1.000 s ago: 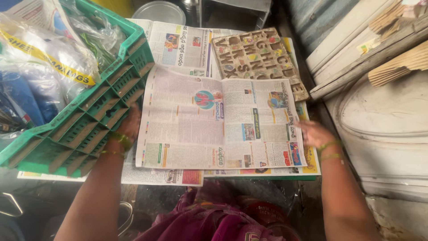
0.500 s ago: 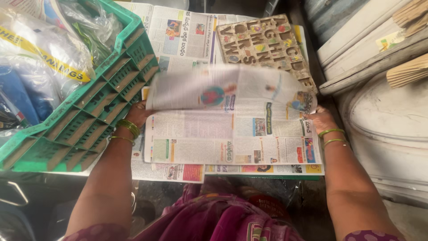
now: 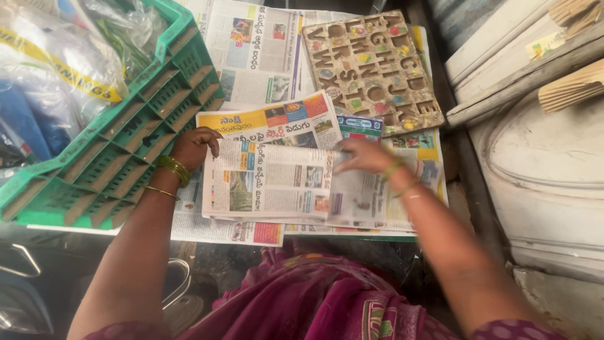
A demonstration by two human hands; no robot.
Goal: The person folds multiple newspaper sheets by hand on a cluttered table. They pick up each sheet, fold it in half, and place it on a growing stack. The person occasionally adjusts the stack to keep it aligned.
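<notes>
Your folded newspaper (image 3: 270, 182) lies flat at frame centre atop other spread sheets, colourful printed pages facing up.

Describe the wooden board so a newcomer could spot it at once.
Start at the green plastic crate on the left, then look across the spread newspapers to the far right corner. The wooden board lies flat there, the only brown piece, with cut-out letter shapes.

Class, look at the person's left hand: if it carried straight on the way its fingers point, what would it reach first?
Probably the right hand: the left hand points right across the folded newspaper.
</notes>
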